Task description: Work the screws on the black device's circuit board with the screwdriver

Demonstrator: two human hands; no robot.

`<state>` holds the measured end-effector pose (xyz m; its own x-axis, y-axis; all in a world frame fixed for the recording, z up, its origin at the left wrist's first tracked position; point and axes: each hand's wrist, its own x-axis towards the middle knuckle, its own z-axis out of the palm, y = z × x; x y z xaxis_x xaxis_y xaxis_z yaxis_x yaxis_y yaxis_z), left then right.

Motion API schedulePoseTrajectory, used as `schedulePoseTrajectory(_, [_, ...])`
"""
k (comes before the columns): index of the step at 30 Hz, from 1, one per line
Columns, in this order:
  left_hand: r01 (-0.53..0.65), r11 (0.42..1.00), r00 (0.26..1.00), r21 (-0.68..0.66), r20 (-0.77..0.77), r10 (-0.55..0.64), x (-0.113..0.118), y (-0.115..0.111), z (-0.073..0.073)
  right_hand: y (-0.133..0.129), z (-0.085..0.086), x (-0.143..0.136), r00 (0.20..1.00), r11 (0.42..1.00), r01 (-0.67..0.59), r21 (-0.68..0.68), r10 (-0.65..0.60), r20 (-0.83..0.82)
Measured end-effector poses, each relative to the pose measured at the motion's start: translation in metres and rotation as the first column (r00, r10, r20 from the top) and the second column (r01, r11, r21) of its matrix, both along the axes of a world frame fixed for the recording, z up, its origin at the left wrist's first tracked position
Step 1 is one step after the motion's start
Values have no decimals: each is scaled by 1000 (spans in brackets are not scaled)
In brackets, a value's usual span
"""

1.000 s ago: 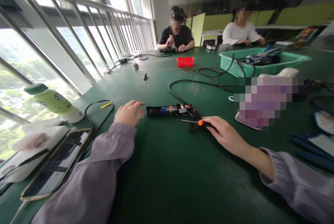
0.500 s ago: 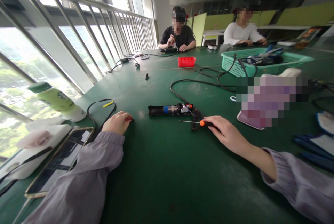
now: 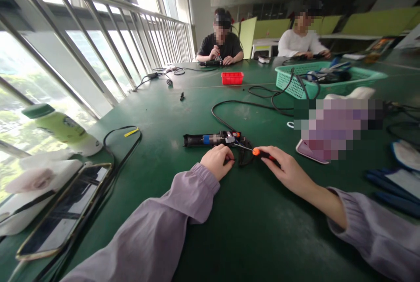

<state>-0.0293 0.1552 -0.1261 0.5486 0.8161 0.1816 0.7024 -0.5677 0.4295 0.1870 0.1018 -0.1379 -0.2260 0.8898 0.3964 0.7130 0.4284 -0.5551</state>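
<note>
An opened black device [image 3: 197,140] with a blue and silver cylinder and small wires lies in the middle of the green table. Close to its near side is my left hand [image 3: 218,161], its fingers curled together; whatever they pinch is hidden or too small to name. My right hand [image 3: 282,164] holds a screwdriver [image 3: 256,152] with an orange and dark handle. The screwdriver's thin shaft points left, toward the wires at the device's right end. A black cable runs from the device toward the back right.
A red tray [image 3: 232,78] and a green basket [image 3: 328,81] of tools and cables stand farther back. Left are a bottle [image 3: 65,128], a phone [image 3: 65,212] and a strap. Blue gloves [image 3: 397,185] and a pixelated purple object lie right. Two people sit across the table.
My left hand has moved right, from beside the strap to the device. The screwdriver's shaft has tilted, with its tip now nearer the wires; my right hand has stayed nearly in place.
</note>
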Motion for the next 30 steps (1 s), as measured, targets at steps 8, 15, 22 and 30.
schedulePoseTrajectory(8, [-44, 994, 985, 102, 172, 26, -4, -4, -10, -1, 2, 1, 991, 997, 79, 10, -78, -112])
schedulePoseTrajectory(15, [-96, 987, 916, 127, 399, 37, -3, 6, -6, -1, 3, 0, 987, 989, 128, -75, -134, -85])
schedulePoseTrajectory(22, [-136, 932, 944, 336, 329, 19, -4, 27, 5, -3, 7, 0, 985, 984, 134, -116, -144, -91])
schedulePoseTrajectory(30, [-74, 873, 987, 482, 161, -5, -4, 34, -2, -3, 6, -1, 981, 979, 143, -142, -159, -114])
